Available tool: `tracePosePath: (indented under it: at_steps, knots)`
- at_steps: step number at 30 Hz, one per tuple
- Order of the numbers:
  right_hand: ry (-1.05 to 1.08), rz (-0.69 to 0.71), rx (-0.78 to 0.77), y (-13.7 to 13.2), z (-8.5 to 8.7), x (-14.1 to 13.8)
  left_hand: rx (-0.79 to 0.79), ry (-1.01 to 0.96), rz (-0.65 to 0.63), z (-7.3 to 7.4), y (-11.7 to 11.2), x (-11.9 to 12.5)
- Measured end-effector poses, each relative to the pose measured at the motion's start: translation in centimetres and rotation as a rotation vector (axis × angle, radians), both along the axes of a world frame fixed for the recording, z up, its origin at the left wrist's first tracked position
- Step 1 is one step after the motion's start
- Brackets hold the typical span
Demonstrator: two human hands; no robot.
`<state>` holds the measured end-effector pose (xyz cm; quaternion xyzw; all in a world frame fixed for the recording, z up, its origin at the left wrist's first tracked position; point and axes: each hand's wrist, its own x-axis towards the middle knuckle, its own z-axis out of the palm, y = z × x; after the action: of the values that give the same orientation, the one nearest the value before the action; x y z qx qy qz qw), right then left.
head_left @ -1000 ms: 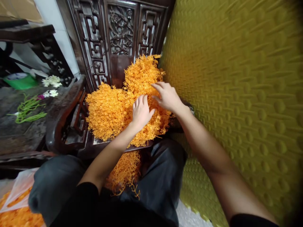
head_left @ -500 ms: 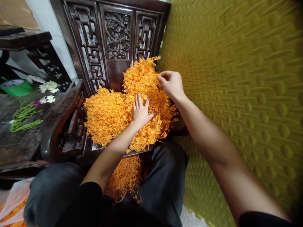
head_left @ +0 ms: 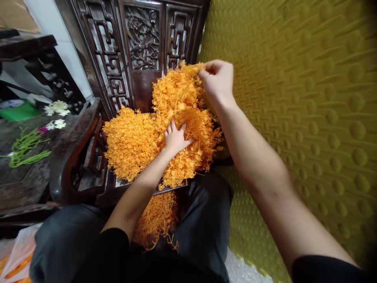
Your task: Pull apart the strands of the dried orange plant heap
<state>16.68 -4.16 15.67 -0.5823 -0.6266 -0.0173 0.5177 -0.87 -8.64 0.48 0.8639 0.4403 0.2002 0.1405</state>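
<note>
Along the upper right edge of a heaped, bright orange pile of thin, frizzy strands [head_left: 126, 143], pinches a wispy orange tuft [head_left: 193, 68] between thumb and fingers of the bare right hand [head_left: 219, 80], closed narrow (cannot tell whether on strands loose from the pile or joined to it). Lower down, near the middle of the same pile, lays the bare left hand [head_left: 175, 138] back upward, fingers and thumb spread wide among the strands. Wears black sleeves [head_left: 116, 245] above both bare forearms.

Has the pile before both hands, on the seat of a dark, glossy brown wooden chair [head_left: 63, 169], and faces a carved backrest [head_left: 144, 84] of openwork and floral relief. Straddles the front of the seat in dark grey trousers [head_left: 69, 239], with a deeper orange clump of curly strands [head_left: 157, 216] between the legs, below the seat edge.

Has close by on the right an upright olive-yellow mat with raised bumps [head_left: 294, 98]. Past the left armrest, has in view a dark, worn tabletop [head_left: 20, 171] bearing thin green stems [head_left: 28, 149], small white blossoms [head_left: 57, 108] and a bright green object [head_left: 19, 112]. Beside the left knee, has a translucent plastic bag [head_left: 26, 243] near more orange material.
</note>
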Motion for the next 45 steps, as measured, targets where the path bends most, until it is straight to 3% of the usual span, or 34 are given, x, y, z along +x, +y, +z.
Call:
tracePosePath:
  at_steps: [2,6,7,8,10,12,15,20,24,27,35,41,45]
  knots:
    - [-0.103,-0.054,-0.064,-1.9,-1.0,-0.3,0.001,-0.02,-0.021,0.8,0.3,-0.8]
    - [-0.351,-0.303,-0.042,-7.3,-3.0,-2.0,0.094,-0.123,-0.043,2.5,0.4,-2.1]
    - [-0.386,-0.333,-0.117,-8.5,-3.6,-2.5,0.102,-0.148,-0.06,2.8,0.3,-2.2]
    - [-0.409,-0.312,-0.234,-9.4,-4.1,-2.8,0.099,-0.17,-0.077,3.1,0.3,-2.1]
    - [-0.434,-0.133,-0.491,-10.7,-5.3,-3.0,0.067,-0.212,-0.083,3.3,0.3,-1.8]
    - [-0.407,0.081,-0.599,-11.2,-6.3,-2.6,0.014,-0.283,-0.052,3.4,0.5,-1.3]
    - [-0.371,0.175,-0.487,-11.4,-7.1,-1.3,-0.076,-0.45,-0.012,3.6,1.1,-0.8]
    - [-0.568,0.024,-0.222,-11.4,-6.2,-0.3,-0.156,-0.598,-0.12,4.8,1.1,-0.5]
    - [-0.87,0.001,-0.31,-11.5,-5.2,-0.9,-0.303,-0.64,-0.115,5.5,1.2,0.1]
    - [-0.979,0.003,-0.433,-11.2,-5.2,-1.0,-0.347,-0.664,-0.083,5.1,1.8,0.7]
    - [-0.789,0.276,-0.515,-9.1,-5.5,1.3,-0.372,-0.634,0.018,3.4,3.3,1.0]
    - [-0.917,0.157,-0.452,-8.9,-5.4,0.8,-0.389,-0.642,0.009,2.7,4.0,0.8]
    - [-0.86,0.154,-0.351,-9.0,-6.2,0.9,-0.339,-0.654,0.009,2.2,4.5,0.6]
